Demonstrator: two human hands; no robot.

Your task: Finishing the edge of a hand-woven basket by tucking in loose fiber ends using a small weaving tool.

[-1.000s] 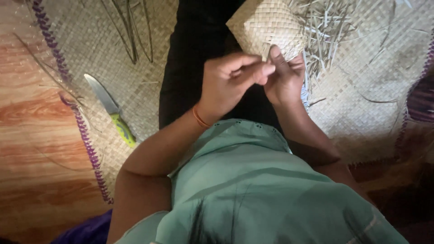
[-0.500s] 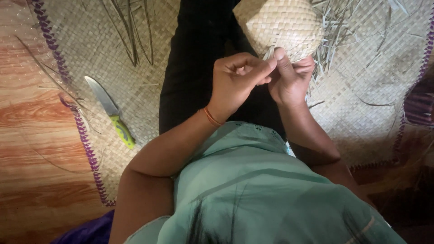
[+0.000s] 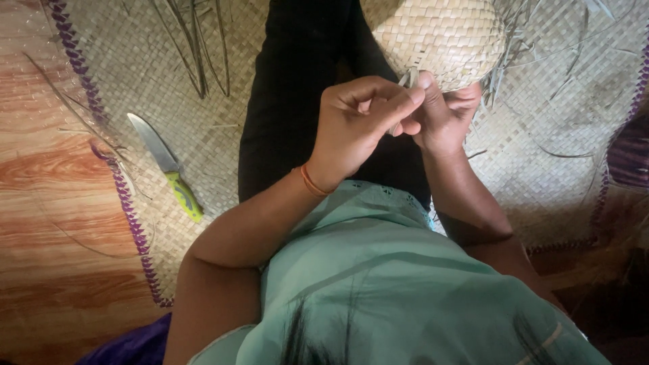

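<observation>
Woven basket piece point(image 3: 439, 40) sits on the lap, mostly plaited already, with loose strips point(image 3: 503, 74) sticking out at its right edge, so I'd guess there's weaving left. Left hand point(image 3: 362, 125) and right hand point(image 3: 443, 118) both pinch one thin strip point(image 3: 407, 81). Knife point(image 3: 165, 165) lies on the mat point(image 3: 554, 155).

Green short-sleeved top point(image 3: 405, 284), black trousers point(image 3: 297, 88), orange wrist band point(image 3: 311, 181).

A home floor workspace: woven mat point(image 3: 541, 169) with purple edging on wood-patterned flooring point(image 3: 47, 223)
</observation>
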